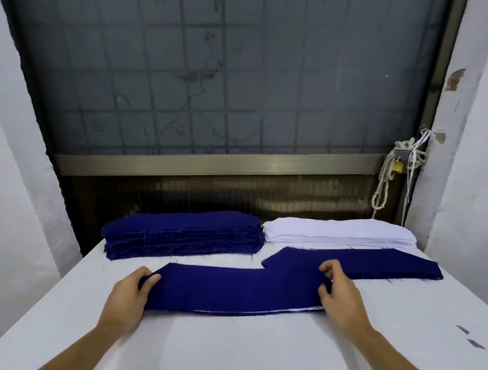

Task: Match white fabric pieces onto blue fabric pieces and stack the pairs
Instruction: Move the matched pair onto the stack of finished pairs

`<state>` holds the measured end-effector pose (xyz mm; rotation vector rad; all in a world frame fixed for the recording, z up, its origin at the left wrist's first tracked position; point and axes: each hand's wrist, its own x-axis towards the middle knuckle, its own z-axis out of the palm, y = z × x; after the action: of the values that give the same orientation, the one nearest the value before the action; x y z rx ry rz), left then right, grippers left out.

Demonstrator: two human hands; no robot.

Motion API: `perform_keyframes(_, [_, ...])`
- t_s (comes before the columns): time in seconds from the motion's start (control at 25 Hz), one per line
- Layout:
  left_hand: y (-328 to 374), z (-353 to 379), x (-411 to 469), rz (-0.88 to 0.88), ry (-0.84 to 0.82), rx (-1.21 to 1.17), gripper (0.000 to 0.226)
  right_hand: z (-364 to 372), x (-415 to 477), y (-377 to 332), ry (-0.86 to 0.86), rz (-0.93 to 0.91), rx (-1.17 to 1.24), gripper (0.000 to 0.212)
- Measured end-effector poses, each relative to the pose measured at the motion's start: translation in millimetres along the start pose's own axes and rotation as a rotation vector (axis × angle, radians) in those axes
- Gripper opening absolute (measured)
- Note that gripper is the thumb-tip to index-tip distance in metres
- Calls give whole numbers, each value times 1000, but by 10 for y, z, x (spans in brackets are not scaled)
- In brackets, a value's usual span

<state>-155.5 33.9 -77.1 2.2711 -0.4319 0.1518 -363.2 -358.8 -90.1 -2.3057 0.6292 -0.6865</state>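
A long blue fabric piece (pixel 235 292) lies flat across the middle of the white table (pixel 254 353), with a thin white edge showing under its near side. My left hand (pixel 131 295) grips its left end, thumb on top. My right hand (pixel 337 292) pinches its right end. Behind it on the right lies another blue piece (pixel 376 263). A tall stack of blue pieces (pixel 183 234) sits at the back left, and a stack of white pieces (pixel 340 230) at the back right.
A window with a metal grille (pixel 215 81) rises behind the table. White rope and a padlock (pixel 397 166) hang at the right window frame. White walls close in on both sides. Two small dark scraps (pixel 470 338) lie near the table's right edge.
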Motion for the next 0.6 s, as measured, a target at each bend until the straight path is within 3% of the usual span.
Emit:
perform_keyframes(0.28, [1129, 926, 449, 145, -51, -112, 21, -773, 701, 652, 330, 186, -2, 34])
perform_keyframes(0.6, [1938, 2148, 689, 56, -131, -90, 23, -1278, 1257, 1533, 439, 332, -180, 39])
